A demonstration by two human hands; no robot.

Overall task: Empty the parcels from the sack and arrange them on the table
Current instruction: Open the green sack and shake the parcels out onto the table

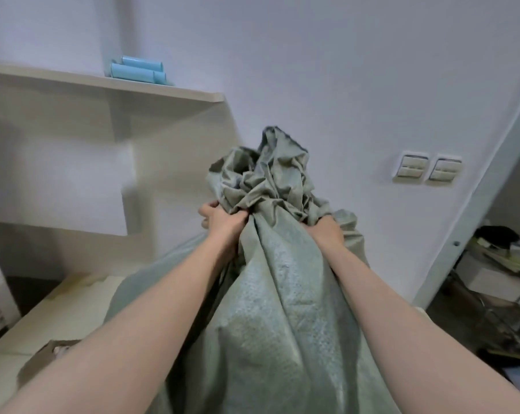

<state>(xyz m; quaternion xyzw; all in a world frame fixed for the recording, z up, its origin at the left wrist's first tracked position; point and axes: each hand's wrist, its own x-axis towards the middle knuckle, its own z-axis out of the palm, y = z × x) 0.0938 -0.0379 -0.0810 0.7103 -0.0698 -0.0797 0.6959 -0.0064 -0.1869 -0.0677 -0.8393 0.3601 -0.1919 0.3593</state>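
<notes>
A large grey-green woven sack [270,294] fills the middle of the view, held up in front of me over the pale table [52,315]. Its top is bunched into a crumpled knot of cloth. My left hand [220,222] grips the bunched cloth on the left side. My right hand [324,231] grips it on the right, fingers buried in the folds. A brown parcel [44,357] shows at the lower left, partly behind my left forearm. Whatever is inside the sack is hidden.
A pale shelf unit [103,85] stands at the left with light blue rolls [139,70] on top. Wall switches [429,171] sit at the right beside a door frame [473,213]. Beyond it, a cluttered wire rack [503,279] holds boxes.
</notes>
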